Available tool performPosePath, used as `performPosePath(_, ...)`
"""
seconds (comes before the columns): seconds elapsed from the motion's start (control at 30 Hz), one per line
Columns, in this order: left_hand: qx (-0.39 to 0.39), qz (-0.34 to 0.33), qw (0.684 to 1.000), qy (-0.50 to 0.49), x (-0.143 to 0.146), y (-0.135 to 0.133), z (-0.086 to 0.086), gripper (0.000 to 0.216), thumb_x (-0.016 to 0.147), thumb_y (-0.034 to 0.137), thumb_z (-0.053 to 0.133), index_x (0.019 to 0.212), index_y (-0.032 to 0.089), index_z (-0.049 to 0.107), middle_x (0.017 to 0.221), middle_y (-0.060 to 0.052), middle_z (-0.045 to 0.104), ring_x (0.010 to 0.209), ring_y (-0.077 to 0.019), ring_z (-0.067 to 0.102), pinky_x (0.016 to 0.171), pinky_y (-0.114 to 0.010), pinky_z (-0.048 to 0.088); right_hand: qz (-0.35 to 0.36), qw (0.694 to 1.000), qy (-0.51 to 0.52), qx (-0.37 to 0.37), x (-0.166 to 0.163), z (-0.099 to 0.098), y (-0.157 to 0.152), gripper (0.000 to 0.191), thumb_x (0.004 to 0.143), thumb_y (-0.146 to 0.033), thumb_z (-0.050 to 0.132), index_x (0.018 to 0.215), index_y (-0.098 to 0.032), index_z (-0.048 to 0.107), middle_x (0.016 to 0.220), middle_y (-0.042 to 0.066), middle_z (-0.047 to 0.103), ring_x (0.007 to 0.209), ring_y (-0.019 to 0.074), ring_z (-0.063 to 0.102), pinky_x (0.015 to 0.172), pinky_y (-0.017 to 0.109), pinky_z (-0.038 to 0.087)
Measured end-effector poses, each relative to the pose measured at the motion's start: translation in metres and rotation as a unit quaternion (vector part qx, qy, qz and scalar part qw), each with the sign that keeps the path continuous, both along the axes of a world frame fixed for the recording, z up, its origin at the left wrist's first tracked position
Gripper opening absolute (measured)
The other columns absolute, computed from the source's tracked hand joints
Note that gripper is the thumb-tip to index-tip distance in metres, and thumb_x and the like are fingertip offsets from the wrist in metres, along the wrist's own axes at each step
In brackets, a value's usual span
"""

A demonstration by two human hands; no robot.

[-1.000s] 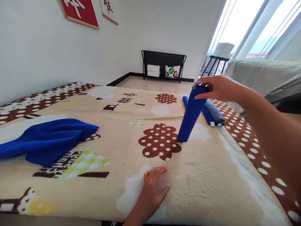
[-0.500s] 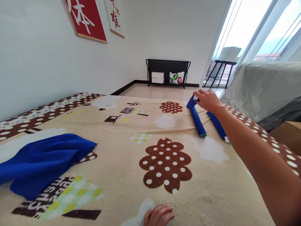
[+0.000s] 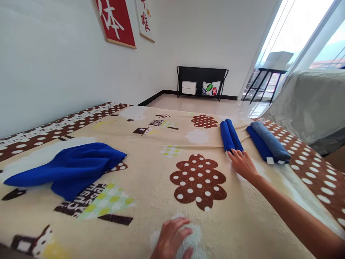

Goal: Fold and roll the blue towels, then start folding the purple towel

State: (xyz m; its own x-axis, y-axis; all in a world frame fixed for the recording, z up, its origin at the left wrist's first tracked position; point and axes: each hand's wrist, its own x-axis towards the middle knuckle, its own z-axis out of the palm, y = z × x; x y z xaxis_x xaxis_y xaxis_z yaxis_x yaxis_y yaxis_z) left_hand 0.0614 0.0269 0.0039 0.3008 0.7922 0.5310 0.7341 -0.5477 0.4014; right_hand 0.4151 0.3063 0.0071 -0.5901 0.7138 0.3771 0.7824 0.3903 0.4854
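Note:
My right hand reaches to the near end of two blue rolled towels lying side by side. Its fingers close over the end of the left rolled towel, where a white tag shows. The right rolled towel lies against it, its near end partly behind my fingers. My left hand hovers at or rests on the patterned blanket at the bottom, fingers apart with nothing in them. A loose, crumpled blue towel is spread on the left.
Further right lie another blue rolled towel and a grey-blue rolled towel, side by side. A black rack stands by the far wall. Plastic-covered furniture and a black stool are at the right.
My right hand has brought the raised rolled towel down and nearer, beside the lying one. The left hand's fingers have spread. The view has turned slightly left.

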Motion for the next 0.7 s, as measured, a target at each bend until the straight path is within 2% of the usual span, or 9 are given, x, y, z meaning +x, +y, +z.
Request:
performPosePath(0.1,0.05,0.167,0.983,0.062,-0.087,0.012,0.028,0.028,0.092,0.026,0.057,0.119,0.026,0.063,0.124,-0.008,0.068,0.116,-0.0236,0.062,0.101,-0.037,0.047,0.044,0.997,0.043,-0.038,0.021,-0.015,-0.043,0.041,0.093,-0.017,0.046,0.131,-0.016,0.059,0.135,0.015,0.058,0.113,0.0268,0.057,0.1,0.044,0.037)
performPosePath(0.17,0.095,0.316,0.938,0.109,-0.152,0.022,0.044,0.031,0.093,0.03,0.056,0.123,0.021,0.062,0.131,-0.014,0.062,0.122,-0.0309,0.057,0.107,-0.048,0.038,0.075,0.993,0.066,-0.068,0.04,-0.029,-0.071,0.041,0.095,-0.018,0.039,0.131,-0.018,0.06,0.134,0.013,0.06,0.112,0.0249,0.06,0.1,0.044,0.04)
performPosePath(0.2,0.09,0.392,0.907,0.124,-0.184,0.027,0.05,0.038,0.093,0.032,0.057,0.128,0.018,0.058,0.14,-0.018,0.054,0.13,-0.0361,0.049,0.11,-0.055,0.032,0.082,0.99,0.08,-0.085,0.049,-0.036,-0.083,0.042,0.096,-0.02,0.036,0.132,-0.02,0.06,0.135,0.012,0.061,0.113,0.0245,0.061,0.099,0.044,0.042)
performPosePath(0.23,0.073,0.436,0.886,0.136,-0.212,0.032,0.054,0.044,0.093,0.034,0.057,0.133,0.016,0.054,0.146,-0.021,0.047,0.136,-0.0407,0.041,0.11,-0.06,0.027,0.081,0.987,0.096,-0.098,0.058,-0.041,-0.094,0.043,0.097,-0.024,0.035,0.133,-0.022,0.059,0.135,0.011,0.061,0.113,0.0248,0.062,0.099,0.044,0.044)
performPosePath(0.27,0.055,0.451,0.879,0.141,-0.237,0.035,0.056,0.046,0.092,0.037,0.058,0.132,0.015,0.053,0.146,-0.022,0.047,0.135,-0.0428,0.04,0.108,-0.062,0.027,0.075,0.985,0.112,-0.108,0.067,-0.046,-0.104,0.044,0.098,-0.028,0.034,0.134,-0.024,0.059,0.135,0.011,0.061,0.114,0.0254,0.063,0.098,0.045,0.046)
performPosePath(0.33,0.004,0.433,0.89,0.142,-0.274,0.04,0.055,0.038,0.093,0.038,0.057,0.122,0.014,0.057,0.131,-0.019,0.057,0.124,-0.041,0.049,0.103,-0.058,0.033,0.054,0.982,0.137,-0.118,0.083,-0.052,-0.119,0.046,0.099,-0.035,0.033,0.136,-0.027,0.058,0.136,0.01,0.061,0.116,0.0273,0.063,0.095,0.045,0.049)
performPosePath(0.4,-0.012,0.405,0.905,0.129,-0.294,0.043,0.052,0.027,0.092,0.035,0.057,0.11,0.016,0.06,0.11,-0.012,0.063,0.112,-0.0367,0.056,0.098,-0.051,0.037,0.039,0.982,0.143,-0.118,0.099,-0.055,-0.131,0.047,0.099,-0.039,0.033,0.136,-0.027,0.059,0.136,0.01,0.061,0.117,0.0282,0.063,0.093,0.045,0.05)
performPosePath(0.5,0.01,0.401,0.912,0.079,-0.302,0.049,0.054,0.016,0.091,0.032,0.059,0.095,0.017,0.059,0.088,-0.004,0.058,0.102,-0.0316,0.056,0.091,-0.042,0.038,0.034,0.984,0.127,-0.116,0.123,-0.056,-0.145,0.048,0.098,-0.044,0.036,0.136,-0.027,0.059,0.137,0.009,0.061,0.116,0.0281,0.064,0.09,0.043,0.052)
performPosePath(0.7,0.012,0.452,0.885,-0.112,-0.291,0.066,0.087,0.027,0.09,0.041,0.065,0.089,0.019,0.049,0.081,0.003,0.048,0.082,-0.0198,0.05,0.074,-0.031,0.034,0.023,0.987,0.116,-0.107,0.165,-0.055,-0.167,0.051,0.092,-0.048,0.043,0.137,-0.031,0.06,0.137,0.007,0.062,0.11,0.03,0.067,0.085,0.044,0.054)
